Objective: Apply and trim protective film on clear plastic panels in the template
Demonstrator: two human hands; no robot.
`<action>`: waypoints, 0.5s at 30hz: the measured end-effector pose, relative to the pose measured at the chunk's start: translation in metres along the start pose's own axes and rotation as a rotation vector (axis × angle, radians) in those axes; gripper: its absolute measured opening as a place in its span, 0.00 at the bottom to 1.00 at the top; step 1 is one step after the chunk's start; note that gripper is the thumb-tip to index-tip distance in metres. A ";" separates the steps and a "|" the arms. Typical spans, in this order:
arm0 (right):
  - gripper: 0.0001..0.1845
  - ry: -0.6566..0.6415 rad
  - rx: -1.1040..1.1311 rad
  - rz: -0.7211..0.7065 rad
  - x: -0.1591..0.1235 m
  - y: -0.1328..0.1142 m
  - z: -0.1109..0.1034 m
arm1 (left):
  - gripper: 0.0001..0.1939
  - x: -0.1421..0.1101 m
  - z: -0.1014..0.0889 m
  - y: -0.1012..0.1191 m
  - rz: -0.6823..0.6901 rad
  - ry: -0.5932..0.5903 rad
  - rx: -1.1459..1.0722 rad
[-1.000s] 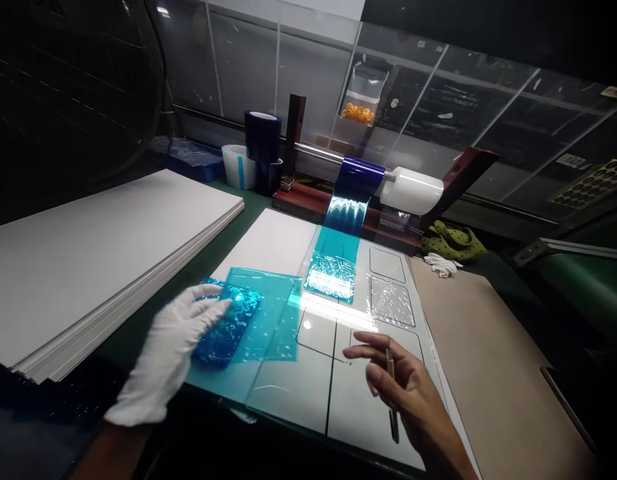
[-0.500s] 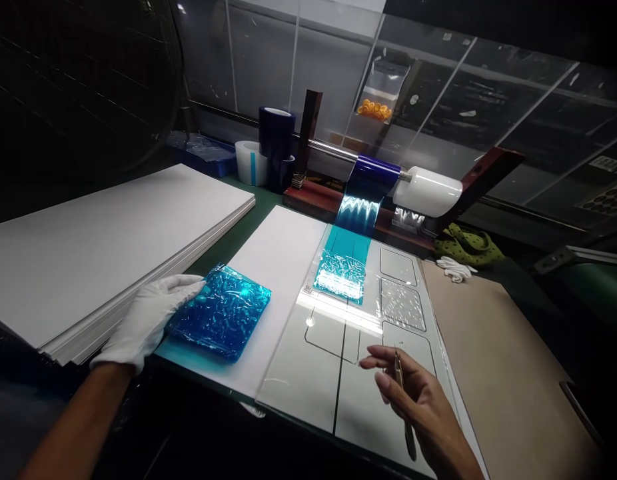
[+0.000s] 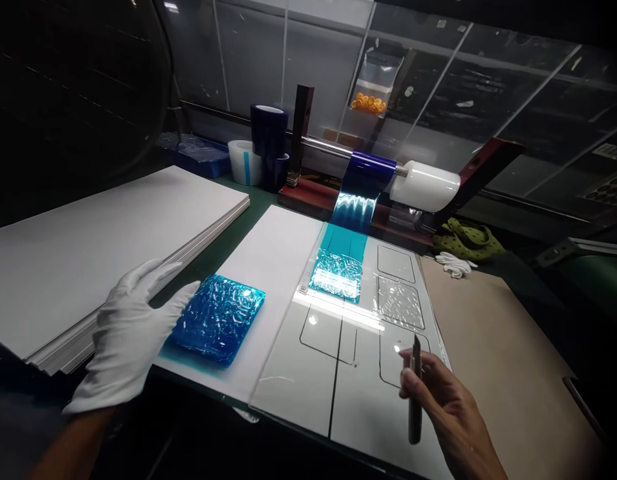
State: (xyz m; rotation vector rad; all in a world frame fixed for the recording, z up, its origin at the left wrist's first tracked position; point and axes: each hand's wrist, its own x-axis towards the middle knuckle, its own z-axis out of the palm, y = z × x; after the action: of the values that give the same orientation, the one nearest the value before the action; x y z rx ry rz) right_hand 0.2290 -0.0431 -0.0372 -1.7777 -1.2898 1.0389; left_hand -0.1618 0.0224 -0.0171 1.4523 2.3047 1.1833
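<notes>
Gloved left hand (image 3: 126, 333) has lifted off the crumpled blue film (image 3: 216, 320), fingers spread wide just beside it. Film now lies loose on the white board (image 3: 273, 267), near left. Right hand (image 3: 443, 400) pinches a craft knife (image 3: 414, 407) in narrow fingers.

L forearm (image 3: 71, 453) cut off by bottom edge, R hand (image 3: 451, 407) partly too. Craft knife (image 3: 415, 407) partly hidden by fingers (image 3: 423, 373) — tip too small to tell. Orange bits (image 3: 368, 103) in bag (image 3: 377, 80) too small to ID. White sheet stack (image 3: 88, 253) runs off L edge.
</notes>
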 end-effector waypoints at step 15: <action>0.16 0.277 -0.852 0.038 0.061 0.060 -0.085 | 0.30 -0.077 0.200 0.145 0.907 -0.608 -0.053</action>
State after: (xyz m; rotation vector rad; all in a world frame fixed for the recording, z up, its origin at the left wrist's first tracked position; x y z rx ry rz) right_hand 0.3404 -0.0073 -0.0648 -2.4503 -1.6463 0.2103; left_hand 0.0804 0.0957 -0.0696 2.4940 1.2024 0.7368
